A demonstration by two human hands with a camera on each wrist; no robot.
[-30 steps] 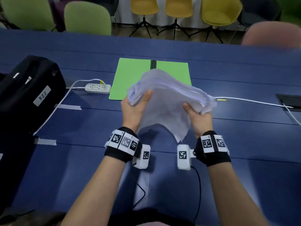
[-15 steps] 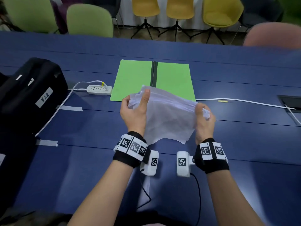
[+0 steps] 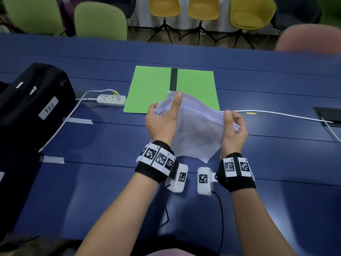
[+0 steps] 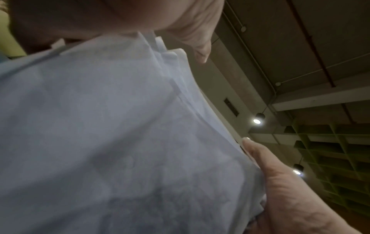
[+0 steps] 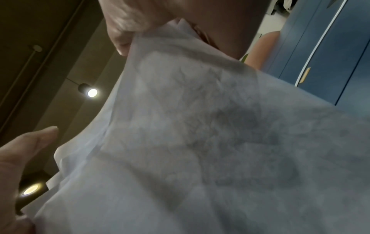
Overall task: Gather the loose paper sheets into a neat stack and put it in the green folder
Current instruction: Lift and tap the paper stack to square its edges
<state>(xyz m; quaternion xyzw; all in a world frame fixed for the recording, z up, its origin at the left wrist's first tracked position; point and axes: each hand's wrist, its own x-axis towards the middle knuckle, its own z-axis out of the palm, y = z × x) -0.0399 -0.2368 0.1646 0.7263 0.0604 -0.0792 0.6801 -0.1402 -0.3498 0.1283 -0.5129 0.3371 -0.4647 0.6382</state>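
Both hands hold the bundle of paper sheets (image 3: pixel 195 130) up off the blue table (image 3: pixel 92 182), near its middle. The left hand (image 3: pixel 162 124) grips the left edge, thumb laid flat along the front and fingers curled behind. The right hand (image 3: pixel 233 130) pinches the right edge with curled fingers. The sheets sag between them, edges uneven.

The green folder (image 3: pixel 153 89) lies open and flat at 12 o'clock, just beyond the sheets, which cover its near edge. A white power strip (image 3: pixel 111 100) sits at 10 o'clock beside the folder, a black bag (image 3: pixel 31 100) at 9 o'clock. A white cable (image 3: pixel 276 113) runs off at 3 o'clock. Green and yellow chairs (image 3: pixel 203 8) line the far side.
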